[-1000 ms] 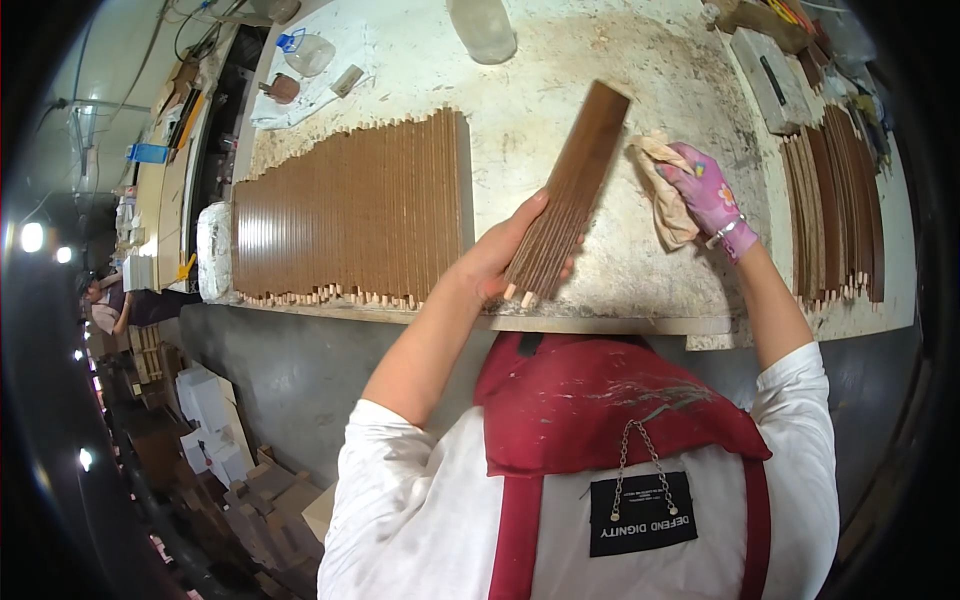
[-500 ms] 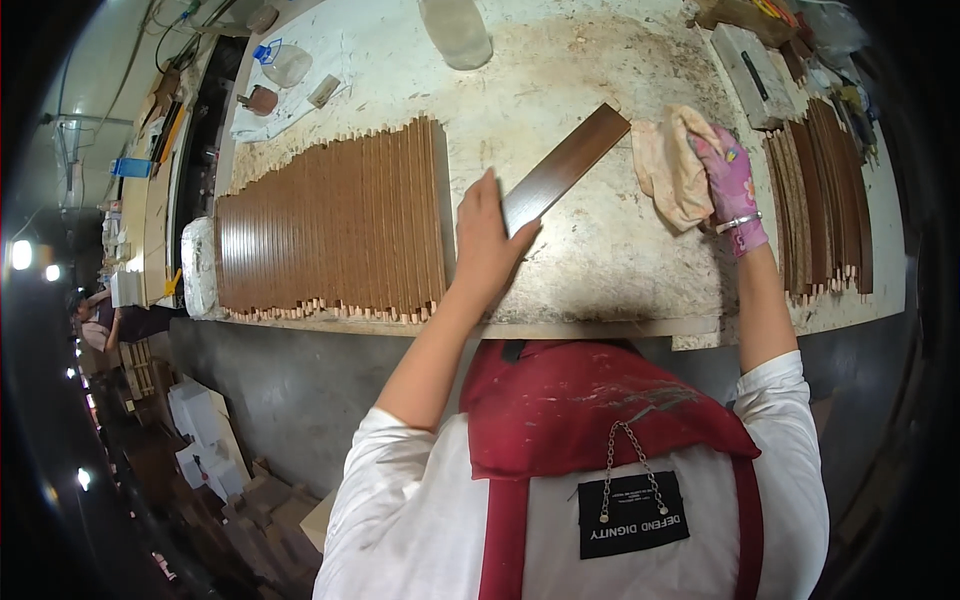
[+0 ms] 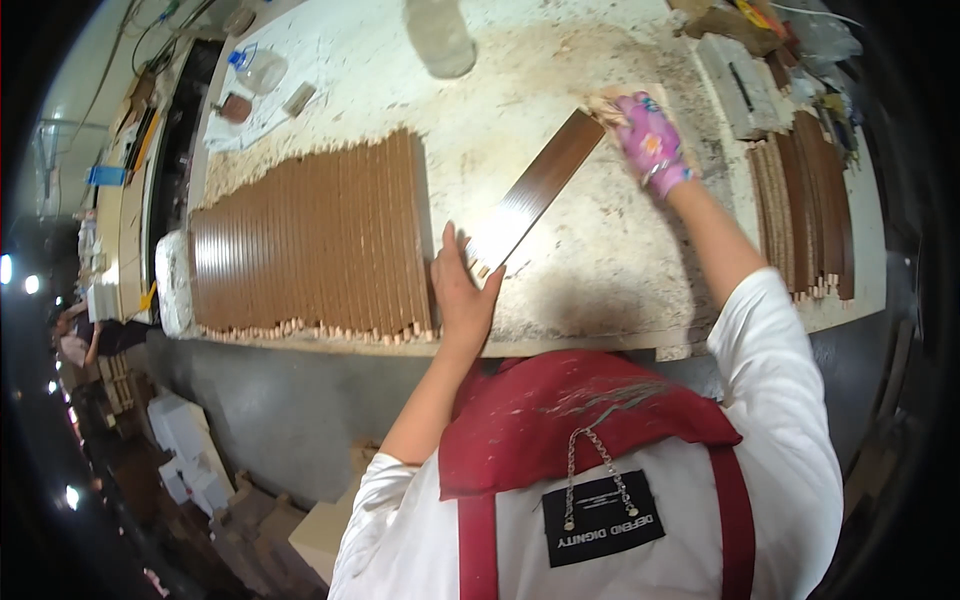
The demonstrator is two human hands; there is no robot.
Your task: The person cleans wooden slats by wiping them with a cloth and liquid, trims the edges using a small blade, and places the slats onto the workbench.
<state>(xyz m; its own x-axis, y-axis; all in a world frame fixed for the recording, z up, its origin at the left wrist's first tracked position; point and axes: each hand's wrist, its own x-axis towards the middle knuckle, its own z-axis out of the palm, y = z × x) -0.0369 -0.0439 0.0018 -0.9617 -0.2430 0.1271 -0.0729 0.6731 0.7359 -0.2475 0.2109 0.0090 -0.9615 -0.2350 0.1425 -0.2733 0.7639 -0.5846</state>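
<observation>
A broad, pale table [image 3: 600, 270] with a dusty, brown-stained top fills the upper half of the view, its front edge chipped and worn. Below it runs a plain grey front panel [image 3: 290, 420]. On the dim floor at the lower left stand white blocks [image 3: 190, 455] and tan cardboard boxes [image 3: 320, 535]. Small bright lights [image 3: 30, 284] glow along the dark left rim.
</observation>
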